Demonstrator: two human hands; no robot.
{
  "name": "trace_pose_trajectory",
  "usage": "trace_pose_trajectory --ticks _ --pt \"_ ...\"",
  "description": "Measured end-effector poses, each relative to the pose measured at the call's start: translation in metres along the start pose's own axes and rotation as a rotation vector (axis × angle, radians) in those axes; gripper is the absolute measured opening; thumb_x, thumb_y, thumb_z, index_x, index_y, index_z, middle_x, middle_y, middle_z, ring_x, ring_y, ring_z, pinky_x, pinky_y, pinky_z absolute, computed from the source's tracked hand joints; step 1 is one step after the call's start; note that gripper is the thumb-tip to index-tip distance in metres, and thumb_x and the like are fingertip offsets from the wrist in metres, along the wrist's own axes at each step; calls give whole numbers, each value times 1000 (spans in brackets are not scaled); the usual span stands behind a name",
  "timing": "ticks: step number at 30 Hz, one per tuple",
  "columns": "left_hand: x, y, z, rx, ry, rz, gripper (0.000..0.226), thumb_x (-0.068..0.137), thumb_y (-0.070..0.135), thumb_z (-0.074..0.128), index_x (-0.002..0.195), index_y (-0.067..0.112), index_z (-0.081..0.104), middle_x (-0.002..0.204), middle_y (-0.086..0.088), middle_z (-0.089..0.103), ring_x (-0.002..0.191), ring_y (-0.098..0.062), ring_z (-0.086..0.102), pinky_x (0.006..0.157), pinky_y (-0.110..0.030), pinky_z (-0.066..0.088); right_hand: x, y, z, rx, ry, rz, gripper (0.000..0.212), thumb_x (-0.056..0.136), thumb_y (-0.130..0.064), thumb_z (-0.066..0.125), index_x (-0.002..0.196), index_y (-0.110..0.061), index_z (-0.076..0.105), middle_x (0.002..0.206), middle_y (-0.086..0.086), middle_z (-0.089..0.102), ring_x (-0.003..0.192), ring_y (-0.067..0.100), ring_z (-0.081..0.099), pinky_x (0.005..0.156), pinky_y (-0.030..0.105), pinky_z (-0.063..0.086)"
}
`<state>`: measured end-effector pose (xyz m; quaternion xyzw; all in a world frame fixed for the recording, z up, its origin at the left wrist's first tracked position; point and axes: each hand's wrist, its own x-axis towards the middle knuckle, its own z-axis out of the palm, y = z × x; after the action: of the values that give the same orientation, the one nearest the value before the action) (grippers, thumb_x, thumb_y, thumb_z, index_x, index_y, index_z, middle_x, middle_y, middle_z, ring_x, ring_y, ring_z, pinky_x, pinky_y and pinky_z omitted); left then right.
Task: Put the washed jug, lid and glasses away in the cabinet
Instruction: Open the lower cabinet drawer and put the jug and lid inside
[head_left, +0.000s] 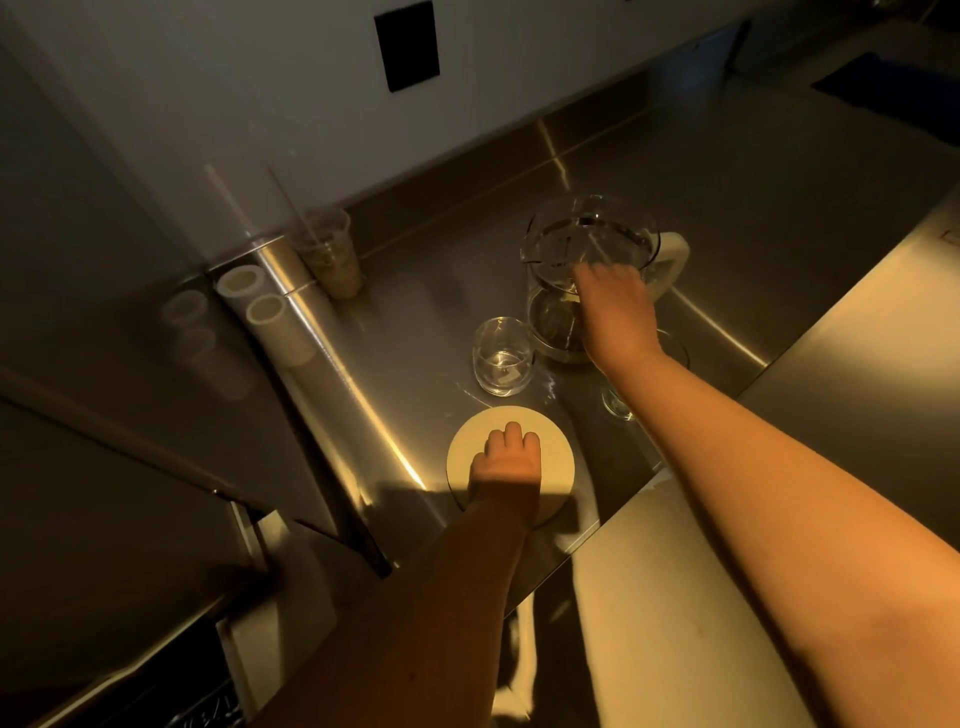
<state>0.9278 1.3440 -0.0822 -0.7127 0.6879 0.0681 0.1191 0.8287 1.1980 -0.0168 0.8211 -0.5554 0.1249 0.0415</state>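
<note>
Steel covers the surface (727, 208) before us, smooth and shiny under dim yellow light. On it stands our clear glass jug (582, 275) with its pale handle, a round tumbler (503, 356) just beside it, and nearer us a flat cream disc, the lid (511, 462). Our right hand (613, 306) reaches over the jug's rim; its grip we cannot tell. Our left hand (506, 470) lies palm down on the lid, fingers curled, grip loose.

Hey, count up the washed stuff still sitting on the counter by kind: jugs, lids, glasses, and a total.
Jugs: 1, jug
Lids: 1, lid
Glasses: 2, one glass, another glass mostly hidden under the right arm
Total: 4
</note>
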Motion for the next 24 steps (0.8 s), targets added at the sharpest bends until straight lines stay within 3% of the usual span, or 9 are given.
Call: trace_pose_trajectory --ticks 2,5,8,11,13,16,18,20,24 --pt "3 0 19 53 49 13 27 95 24 43 120 19 50 125 -5 51 110 -20 52 76 -25 48 1 0 0 -5 17 12 41 76 2 65 114 -10 53 108 13 60 104 32 50 93 38 34" --pt "5 0 6 3 99 -26 22 83 34 60 103 24 63 106 2 62 93 -13 60 64 -21 48 4 0 -1 -5 25 30 34 79 -1 65 110 -11 55 104 12 62 102 32 52 91 39 36" --pt "1 3 8 62 49 -7 25 91 28 50 114 22 56 118 -3 56 104 -18 55 72 -25 47 7 1 -1 0 15 29 31 79 -1 63 106 -12 56 101 10 63 100 31 54 91 38 35" --pt "1 2 -6 67 101 -57 22 70 43 70 89 31 69 92 10 66 80 -6 61 55 -18 45 8 2 1 -19 7 25 36 75 0 68 105 -14 55 99 8 64 98 29 55 90 37 35" --pt "0 3 -4 -37 74 -36 21 78 38 64 97 29 66 100 7 64 88 -9 60 60 -20 47 10 4 2 -33 12 27 33 77 -2 68 105 -13 56 97 8 64 96 29 56 87 37 36" --pt "5 1 5 38 175 -22 28 94 23 41 120 22 53 123 -1 53 108 -17 53 76 -27 47 12 7 2 -8 28 37 24 82 -5 64 104 -13 59 95 10 66 94 31 57 85 38 38" --pt "12 3 9 -72 99 18 32 98 12 31 129 11 41 134 -13 39 118 -29 41 86 -37 42 13 8 2 17 30 34 22 83 -6 62 103 -13 60 95 11 67 94 32 57 86 39 38" --pt "12 5 2 -113 35 32 33 98 10 30 130 6 36 136 -17 34 121 -33 36 89 -41 39 12 8 2 29 33 29 21 84 -5 61 103 -14 61 94 11 67 94 32 57 88 40 38" --pt "10 6 -9 -118 76 34 34 94 10 37 129 7 35 133 -17 35 119 -33 36 89 -42 40 13 10 0 17 25 11 19 86 -6 59 102 -15 60 93 12 66 93 33 58 87 40 37"
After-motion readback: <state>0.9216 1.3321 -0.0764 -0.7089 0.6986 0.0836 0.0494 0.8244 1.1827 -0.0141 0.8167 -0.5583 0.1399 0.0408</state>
